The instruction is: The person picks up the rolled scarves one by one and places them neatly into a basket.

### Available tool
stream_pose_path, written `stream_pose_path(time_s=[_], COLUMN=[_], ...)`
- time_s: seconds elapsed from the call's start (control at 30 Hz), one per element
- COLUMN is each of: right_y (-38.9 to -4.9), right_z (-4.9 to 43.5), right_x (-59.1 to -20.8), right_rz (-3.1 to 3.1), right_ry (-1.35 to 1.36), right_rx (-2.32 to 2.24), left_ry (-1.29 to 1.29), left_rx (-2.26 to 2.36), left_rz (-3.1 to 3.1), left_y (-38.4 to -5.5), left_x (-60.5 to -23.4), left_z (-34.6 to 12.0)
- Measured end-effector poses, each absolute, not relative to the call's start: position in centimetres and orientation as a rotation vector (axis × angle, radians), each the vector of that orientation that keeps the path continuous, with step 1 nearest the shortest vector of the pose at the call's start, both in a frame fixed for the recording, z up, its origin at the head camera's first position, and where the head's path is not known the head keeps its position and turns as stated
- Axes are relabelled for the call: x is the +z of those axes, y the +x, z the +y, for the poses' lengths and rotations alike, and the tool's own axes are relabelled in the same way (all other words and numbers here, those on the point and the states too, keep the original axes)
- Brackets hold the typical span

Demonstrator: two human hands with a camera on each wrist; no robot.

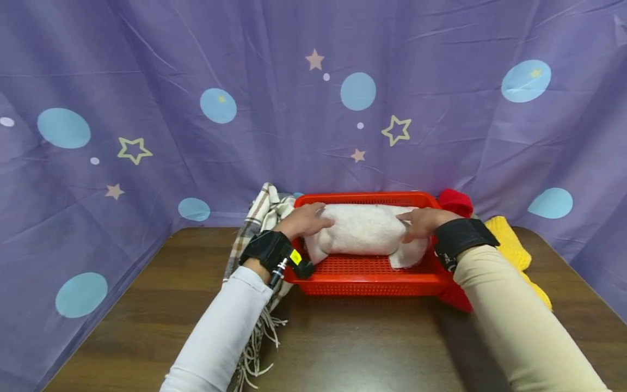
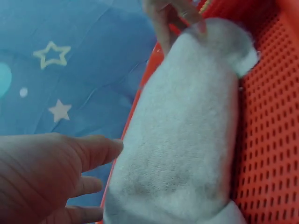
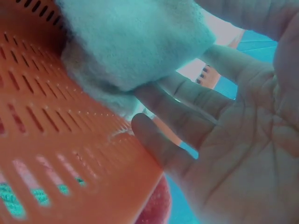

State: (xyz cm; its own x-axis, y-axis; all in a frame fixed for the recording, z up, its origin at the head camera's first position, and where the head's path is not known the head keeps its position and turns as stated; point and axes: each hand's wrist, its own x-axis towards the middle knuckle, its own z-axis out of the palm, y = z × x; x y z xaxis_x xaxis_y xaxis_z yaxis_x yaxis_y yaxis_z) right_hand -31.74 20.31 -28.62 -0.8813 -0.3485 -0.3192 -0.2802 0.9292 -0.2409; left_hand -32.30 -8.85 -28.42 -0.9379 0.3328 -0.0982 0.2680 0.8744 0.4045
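Observation:
A white fuzzy knitted piece, folded into a thick roll with flaps at its ends, lies in a red plastic basket. My left hand is at the roll's left end, with fingers straight and spread along its far side in the left wrist view. At the other end is my right hand. In the right wrist view its long fingers stretch out to the underside of the white knit, and their tips are partly hidden beneath it.
Left of the basket hangs a plaid fringed scarf. On the right lie a red knitted item and a yellow knitted item. All rest on a brown wooden table before a purple patterned curtain.

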Motion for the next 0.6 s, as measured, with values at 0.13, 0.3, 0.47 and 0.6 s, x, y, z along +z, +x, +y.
stream_pose_path(time_s=[0.13,0.3,0.47,0.6], right_y=[-31.8,-31.7,-31.6,-31.6], right_z=[20.7,20.9,21.0,21.1], right_x=[-28.5,-28.1,-28.0,-28.2], right_rz=[2.715,2.716,2.716,2.704], right_ry=[-0.481,-0.490,-0.512,-0.520], right_rx=[-0.283,-0.275,-0.266,-0.271], left_ry=[0.585,0.610,0.602,0.556], left_rx=[0.595,0.558,0.584,0.645], left_rz=[2.880,2.922,3.021,3.064], left_y=[-30.6,-28.0,-25.9,-24.4], left_x=[-28.4,-28.6,-30.1,-31.6], left_z=[-9.6,-10.2,-10.4,-10.4])
